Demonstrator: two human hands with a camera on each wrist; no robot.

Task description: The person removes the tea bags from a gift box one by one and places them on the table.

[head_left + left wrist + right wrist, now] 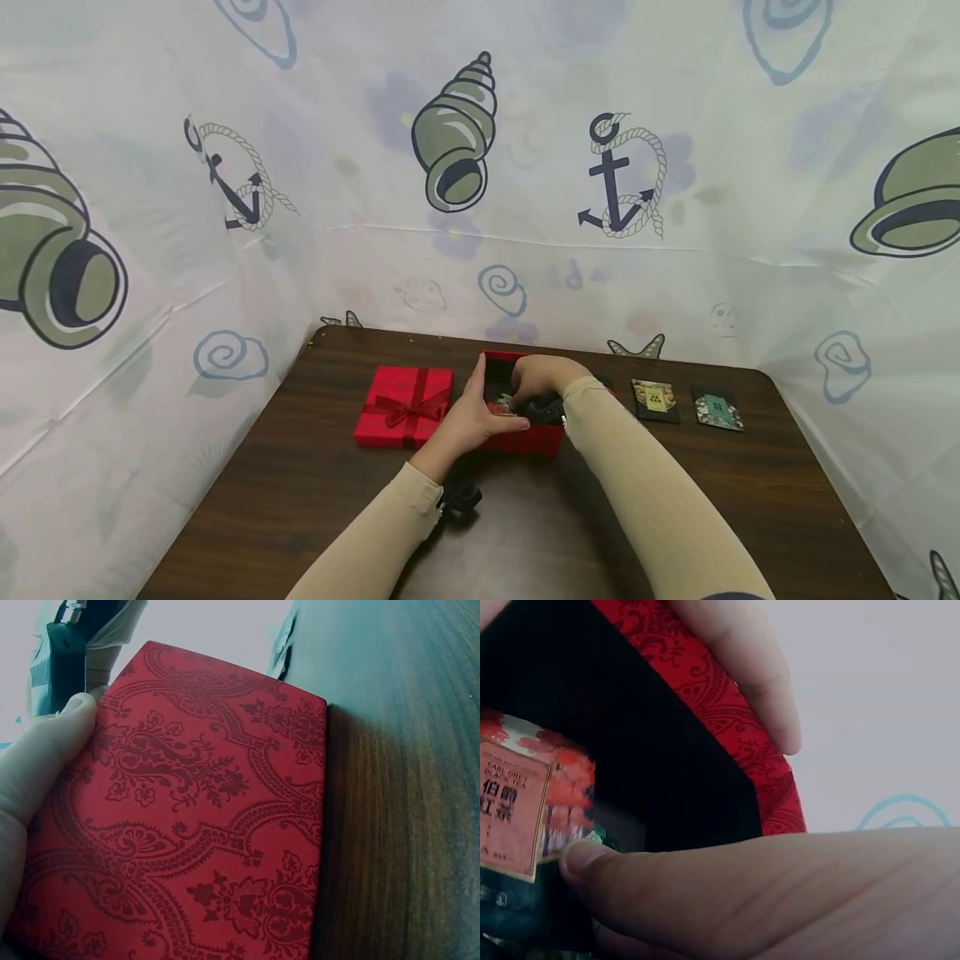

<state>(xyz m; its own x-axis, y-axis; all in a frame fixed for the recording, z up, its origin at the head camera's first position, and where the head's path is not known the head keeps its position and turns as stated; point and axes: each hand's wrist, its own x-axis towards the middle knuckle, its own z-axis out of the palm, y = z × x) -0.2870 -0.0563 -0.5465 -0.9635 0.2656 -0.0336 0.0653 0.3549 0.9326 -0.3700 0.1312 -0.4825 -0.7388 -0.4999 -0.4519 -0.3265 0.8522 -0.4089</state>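
A red gift box (521,442) with a dark inside stands near the middle of the table. My left hand (471,421) holds its left end, fingers along the outer side and thumb at the front rim. In the left wrist view, that thumb (64,739) lies at the edge of the patterned red wall. My right hand (542,375) reaches down into the box. There its thumb (592,862) presses on a tea packet (510,806) with a pink Earl Grey label; the fingers behind are mostly hidden. Something green shows beside the packet.
Left of the box lies its red lid (405,387) with a dark red ribbon bow. Two more tea packets, one with a yellow label (656,400) and one with a teal label (717,409), lie on the brown table (735,475) at right. A patterned cloth hangs behind.
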